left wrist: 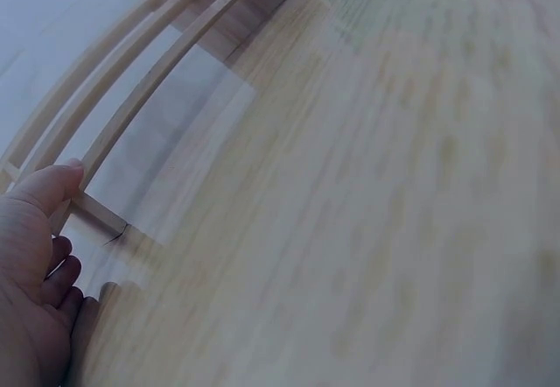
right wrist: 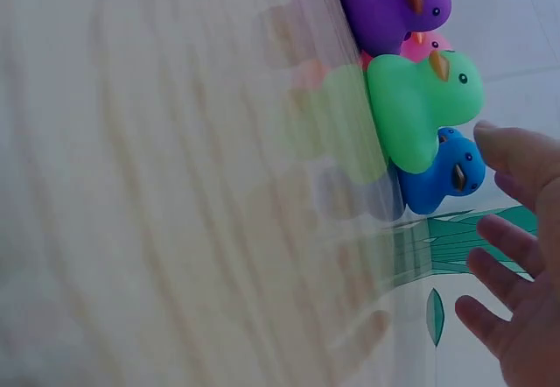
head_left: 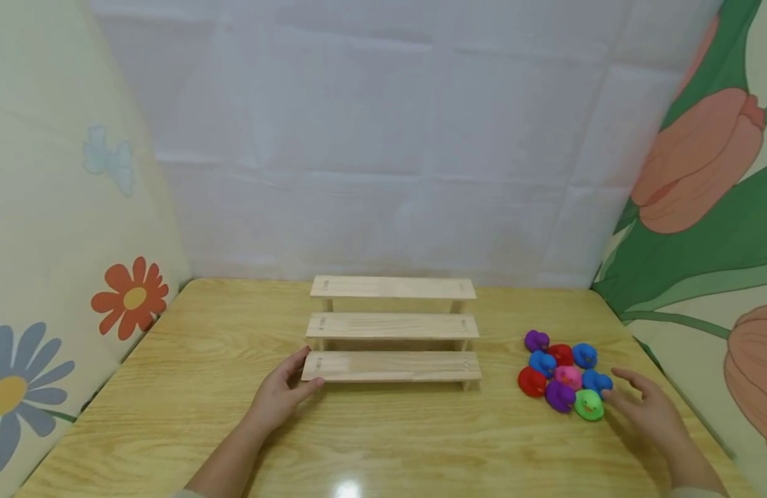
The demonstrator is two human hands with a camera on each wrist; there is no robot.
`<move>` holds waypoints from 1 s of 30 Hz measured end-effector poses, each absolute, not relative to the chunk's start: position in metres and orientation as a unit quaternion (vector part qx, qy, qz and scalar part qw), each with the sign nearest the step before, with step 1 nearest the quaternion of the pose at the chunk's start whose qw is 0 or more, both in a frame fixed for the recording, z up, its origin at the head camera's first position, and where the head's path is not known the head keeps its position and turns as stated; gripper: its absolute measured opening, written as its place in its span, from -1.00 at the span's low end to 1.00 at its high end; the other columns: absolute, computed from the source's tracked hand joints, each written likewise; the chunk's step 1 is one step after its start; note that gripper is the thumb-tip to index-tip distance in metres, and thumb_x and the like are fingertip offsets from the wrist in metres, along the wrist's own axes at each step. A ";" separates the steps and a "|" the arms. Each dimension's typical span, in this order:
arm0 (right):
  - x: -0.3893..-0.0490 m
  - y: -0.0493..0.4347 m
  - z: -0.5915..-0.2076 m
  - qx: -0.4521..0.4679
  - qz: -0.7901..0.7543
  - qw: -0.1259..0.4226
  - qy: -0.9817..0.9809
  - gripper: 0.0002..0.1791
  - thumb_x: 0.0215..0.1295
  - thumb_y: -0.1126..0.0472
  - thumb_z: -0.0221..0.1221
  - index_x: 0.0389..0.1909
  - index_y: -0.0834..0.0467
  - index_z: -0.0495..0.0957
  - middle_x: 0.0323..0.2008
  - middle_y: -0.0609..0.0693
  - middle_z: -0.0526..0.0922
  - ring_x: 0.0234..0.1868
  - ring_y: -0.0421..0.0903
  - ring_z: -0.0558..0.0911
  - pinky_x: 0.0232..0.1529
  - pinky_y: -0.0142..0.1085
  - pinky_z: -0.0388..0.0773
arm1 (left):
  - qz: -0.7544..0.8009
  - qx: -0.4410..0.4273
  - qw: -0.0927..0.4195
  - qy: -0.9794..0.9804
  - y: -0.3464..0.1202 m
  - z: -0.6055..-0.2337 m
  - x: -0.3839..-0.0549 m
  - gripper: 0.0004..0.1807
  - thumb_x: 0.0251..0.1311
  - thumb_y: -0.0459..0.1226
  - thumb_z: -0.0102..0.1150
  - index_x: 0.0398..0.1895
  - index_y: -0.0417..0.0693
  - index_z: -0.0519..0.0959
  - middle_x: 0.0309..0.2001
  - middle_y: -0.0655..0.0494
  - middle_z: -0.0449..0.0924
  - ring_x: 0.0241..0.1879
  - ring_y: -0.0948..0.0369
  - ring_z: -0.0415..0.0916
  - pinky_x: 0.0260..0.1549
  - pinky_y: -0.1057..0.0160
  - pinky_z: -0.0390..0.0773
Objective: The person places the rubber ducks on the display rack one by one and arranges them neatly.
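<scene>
our left hand (head_left: 280, 395) grips the three-tier wooden shelf's (head_left: 392, 325) near left end, while our right hand (head_left: 652, 413), fingers loosely spread, hovers just beside the right-hand cluster's blue toy duck (head_left: 597, 382), probably light, squeezable, best pinched round its body.

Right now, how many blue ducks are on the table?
3. One blue duck is right of the far red duck; the second blue duck sits between the far purple duck and near red duck; the third blue duck is nearest the right hand. None looks hidden.
</scene>
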State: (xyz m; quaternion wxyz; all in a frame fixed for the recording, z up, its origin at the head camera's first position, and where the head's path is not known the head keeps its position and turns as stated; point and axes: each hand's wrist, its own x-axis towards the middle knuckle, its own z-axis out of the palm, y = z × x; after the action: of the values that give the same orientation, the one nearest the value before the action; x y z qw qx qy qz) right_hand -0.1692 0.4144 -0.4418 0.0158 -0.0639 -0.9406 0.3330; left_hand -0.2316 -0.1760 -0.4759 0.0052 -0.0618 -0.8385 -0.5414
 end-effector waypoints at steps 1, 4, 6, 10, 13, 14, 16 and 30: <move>-0.170 0.414 -0.443 -0.064 0.334 0.014 -0.940 -0.24 0.40 -0.06 0.14 0.37 0.40 0.20 0.36 0.59 0.11 0.31 0.56 0.16 0.17 0.42 0.26 | -0.541 -0.061 0.005 -0.839 -0.176 -0.476 -0.232 -0.17 0.22 -0.20 0.31 0.46 -0.32 0.15 0.40 -0.29 0.28 0.42 -0.16 0.20 0.42 -0.11 0.17; -0.173 0.412 -0.445 -0.068 0.341 0.004 -0.938 -0.24 0.41 -0.05 0.13 0.38 0.40 0.19 0.36 0.60 0.11 0.32 0.55 0.16 0.22 0.40 0.23 | -0.539 -0.059 0.004 -0.840 -0.177 -0.476 -0.231 -0.17 0.22 -0.20 0.31 0.46 -0.32 0.14 0.40 -0.29 0.28 0.42 -0.16 0.20 0.42 -0.11 0.17; -0.174 0.411 -0.446 -0.072 0.340 0.000 -0.938 -0.24 0.41 -0.07 0.12 0.38 0.39 0.19 0.36 0.58 0.12 0.33 0.54 0.17 0.22 0.38 0.26 | -0.539 -0.059 0.004 -0.840 -0.177 -0.477 -0.231 -0.16 0.22 -0.19 0.31 0.46 -0.32 0.14 0.41 -0.29 0.27 0.43 -0.16 0.19 0.42 -0.11 0.16; -0.174 0.410 -0.446 -0.076 0.338 -0.008 -0.938 -0.23 0.43 -0.10 0.08 0.40 0.37 0.18 0.36 0.56 0.13 0.33 0.54 0.19 0.22 0.38 0.27 | -0.540 -0.059 0.002 -0.840 -0.177 -0.476 -0.231 -0.16 0.22 -0.19 0.31 0.46 -0.32 0.14 0.41 -0.29 0.26 0.44 -0.15 0.18 0.43 -0.11 0.15; -0.174 0.410 -0.447 -0.077 0.335 -0.007 -0.939 -0.25 0.45 -0.11 0.05 0.40 0.36 0.19 0.36 0.55 0.15 0.32 0.54 0.22 0.21 0.37 0.30 | -0.541 -0.059 -0.001 -0.839 -0.176 -0.476 -0.231 -0.15 0.22 -0.18 0.31 0.46 -0.32 0.13 0.42 -0.29 0.25 0.44 -0.15 0.18 0.43 -0.11 0.15; -0.175 0.410 -0.447 -0.078 0.334 -0.004 -0.939 -0.26 0.46 -0.10 0.04 0.40 0.36 0.20 0.36 0.54 0.17 0.31 0.53 0.24 0.20 0.35 0.32 | -0.542 -0.059 -0.002 -0.838 -0.176 -0.476 -0.231 -0.15 0.22 -0.18 0.31 0.47 -0.32 0.13 0.42 -0.29 0.25 0.44 -0.15 0.17 0.43 -0.11 0.15; -0.175 0.410 -0.447 -0.083 0.335 0.000 -0.938 -0.28 0.47 -0.09 0.03 0.38 0.37 0.21 0.35 0.54 0.20 0.30 0.52 0.27 0.20 0.33 0.34 | -0.544 -0.060 -0.004 -0.837 -0.176 -0.475 -0.231 -0.15 0.23 -0.19 0.31 0.47 -0.32 0.12 0.42 -0.29 0.24 0.44 -0.15 0.17 0.43 -0.11 0.14; -0.179 0.409 -0.453 -0.132 0.374 0.008 -0.918 -0.15 0.39 -0.20 0.09 0.34 0.42 0.14 0.31 0.54 0.22 0.32 0.47 0.28 0.29 0.27 0.27 | -0.552 -0.059 -0.011 -0.832 -0.176 -0.473 -0.230 -0.16 0.23 -0.20 0.30 0.47 -0.32 0.12 0.44 -0.29 0.21 0.46 -0.16 0.14 0.45 -0.11 0.11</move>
State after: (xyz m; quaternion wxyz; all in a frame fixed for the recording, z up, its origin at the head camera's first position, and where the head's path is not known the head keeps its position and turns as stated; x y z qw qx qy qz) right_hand -0.1787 0.4090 -0.4534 0.0077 -0.1324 -0.9179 0.3740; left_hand -0.2299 -0.1758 -0.4731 -0.0110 -0.0586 -0.8316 -0.5522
